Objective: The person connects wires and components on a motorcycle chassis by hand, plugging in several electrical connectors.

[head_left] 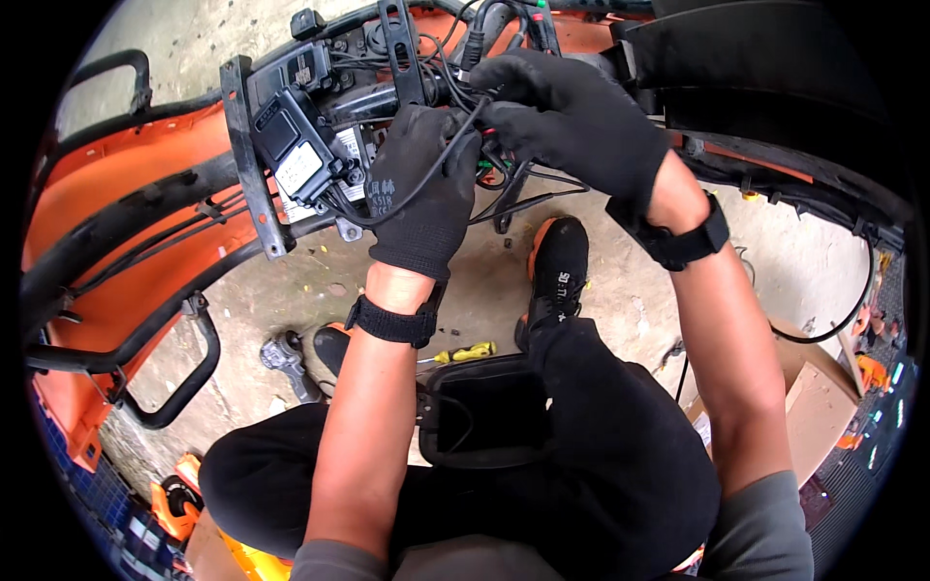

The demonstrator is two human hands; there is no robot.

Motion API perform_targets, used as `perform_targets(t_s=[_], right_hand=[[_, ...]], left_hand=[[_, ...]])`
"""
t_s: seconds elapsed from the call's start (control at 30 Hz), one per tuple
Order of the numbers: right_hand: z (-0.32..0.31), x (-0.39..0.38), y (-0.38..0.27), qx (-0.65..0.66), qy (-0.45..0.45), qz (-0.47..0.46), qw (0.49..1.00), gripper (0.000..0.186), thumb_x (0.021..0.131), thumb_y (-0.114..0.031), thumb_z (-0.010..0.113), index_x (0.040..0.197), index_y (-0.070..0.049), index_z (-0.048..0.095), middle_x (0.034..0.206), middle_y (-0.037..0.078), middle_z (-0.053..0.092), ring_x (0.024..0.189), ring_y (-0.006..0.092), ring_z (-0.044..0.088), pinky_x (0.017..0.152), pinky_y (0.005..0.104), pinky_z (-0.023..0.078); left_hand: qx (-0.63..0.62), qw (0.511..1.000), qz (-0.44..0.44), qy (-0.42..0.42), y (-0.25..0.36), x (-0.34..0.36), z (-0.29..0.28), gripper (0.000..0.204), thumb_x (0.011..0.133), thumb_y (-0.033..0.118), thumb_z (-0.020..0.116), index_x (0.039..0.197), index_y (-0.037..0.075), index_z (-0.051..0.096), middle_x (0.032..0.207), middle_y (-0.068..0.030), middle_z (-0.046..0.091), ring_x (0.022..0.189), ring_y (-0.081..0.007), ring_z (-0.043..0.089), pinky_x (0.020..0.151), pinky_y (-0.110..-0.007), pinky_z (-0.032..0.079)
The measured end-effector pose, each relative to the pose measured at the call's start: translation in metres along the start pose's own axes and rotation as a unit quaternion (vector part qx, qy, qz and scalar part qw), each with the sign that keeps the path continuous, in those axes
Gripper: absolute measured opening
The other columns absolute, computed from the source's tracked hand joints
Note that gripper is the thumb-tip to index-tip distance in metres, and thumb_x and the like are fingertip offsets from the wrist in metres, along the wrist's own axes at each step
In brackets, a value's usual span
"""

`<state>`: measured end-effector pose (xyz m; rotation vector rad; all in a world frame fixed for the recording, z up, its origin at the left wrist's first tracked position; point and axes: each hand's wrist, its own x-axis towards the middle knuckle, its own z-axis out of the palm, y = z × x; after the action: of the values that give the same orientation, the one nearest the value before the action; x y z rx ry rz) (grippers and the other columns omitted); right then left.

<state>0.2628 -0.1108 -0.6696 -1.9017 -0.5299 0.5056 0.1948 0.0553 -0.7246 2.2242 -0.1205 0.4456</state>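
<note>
Both my hands wear black knit gloves and work at wiring on an orange and black vehicle frame. Black cable loops from beside a black control box across my left hand and up to my right. My left hand is closed at the cable bundle, its fingertips partly hidden. To its right, my right hand pinches the black cable between thumb and fingers. Behind the hands, more dark wires and connectors crowd around a slotted metal bracket.
A grey power tool and a yellow screwdriver lie on the floor by my feet. Between my legs sits a black open container. Frame tubes and orange panels stand left; a cardboard box is right.
</note>
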Motion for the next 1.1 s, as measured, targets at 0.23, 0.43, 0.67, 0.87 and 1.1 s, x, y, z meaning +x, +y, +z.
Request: perform_targets(t_s=[0.23, 0.43, 0.67, 0.87, 1.1], right_hand=[[0.016, -0.055, -0.021, 0.105, -0.005, 0.122, 0.987, 0.016, 0.095, -0.009, 0.053, 0.106, 0.000, 0.062, 0.084, 0.004, 0.064, 0.071, 0.0063, 0.059, 0.063, 0.0222, 0.050], [0.036, -0.080, 0.006, 0.050, 0.066, 0.062, 0.995, 0.022, 0.092, -0.010, 0.055, 0.110, 0.002, 0.061, 0.081, 0.002, 0.061, 0.068, 0.0074, 0.056, 0.064, 0.0246, 0.048], [0.033, -0.110, 0.009, 0.126, 0.011, 0.149, 0.981, 0.026, 0.094, -0.012, 0.056, 0.116, 0.001, 0.063, 0.087, 0.004, 0.064, 0.078, 0.0081, 0.059, 0.071, 0.0249, 0.049], [0.078, -0.067, 0.019, 0.113, 0.084, 0.058, 0.988, 0.037, 0.094, -0.012, 0.054, 0.129, 0.001, 0.054, 0.089, 0.006, 0.064, 0.077, 0.0095, 0.057, 0.074, 0.0280, 0.050], [0.084, -0.053, 0.024, 0.147, 0.124, 0.115, 0.975, 0.039, 0.092, -0.016, 0.053, 0.126, 0.003, 0.054, 0.090, 0.011, 0.063, 0.080, 0.0187, 0.058, 0.072, 0.0319, 0.049]], left_hand=[[-0.008, 0.999, -0.016, 0.032, 0.008, -0.012, -0.004, 0.017, 0.081, 0.006, 0.068, 0.098, 0.003, 0.065, 0.092, -0.0142, 0.060, 0.086, -0.0324, 0.060, 0.074, -0.039, 0.049], [0.006, 0.998, -0.050, 0.025, 0.011, -0.026, -0.002, 0.020, 0.084, 0.006, 0.067, 0.102, 0.000, 0.062, 0.092, -0.0142, 0.061, 0.085, -0.0292, 0.061, 0.075, -0.037, 0.048], [0.038, 0.988, -0.050, -0.143, 0.028, -0.072, -0.033, 0.020, 0.085, 0.006, 0.067, 0.103, -0.002, 0.060, 0.097, -0.0173, 0.062, 0.085, -0.0275, 0.062, 0.072, -0.036, 0.049], [0.092, 0.907, -0.109, -0.397, 0.057, -0.079, -0.077, 0.020, 0.084, 0.017, 0.071, 0.095, 0.002, 0.063, 0.090, -0.0148, 0.062, 0.074, -0.0323, 0.062, 0.066, -0.039, 0.049], [0.196, 0.963, 0.085, -0.165, 0.067, -0.024, -0.078, 0.026, 0.086, 0.006, 0.068, 0.110, 0.002, 0.060, 0.093, -0.0137, 0.059, 0.067, -0.0240, 0.060, 0.063, -0.036, 0.048]])
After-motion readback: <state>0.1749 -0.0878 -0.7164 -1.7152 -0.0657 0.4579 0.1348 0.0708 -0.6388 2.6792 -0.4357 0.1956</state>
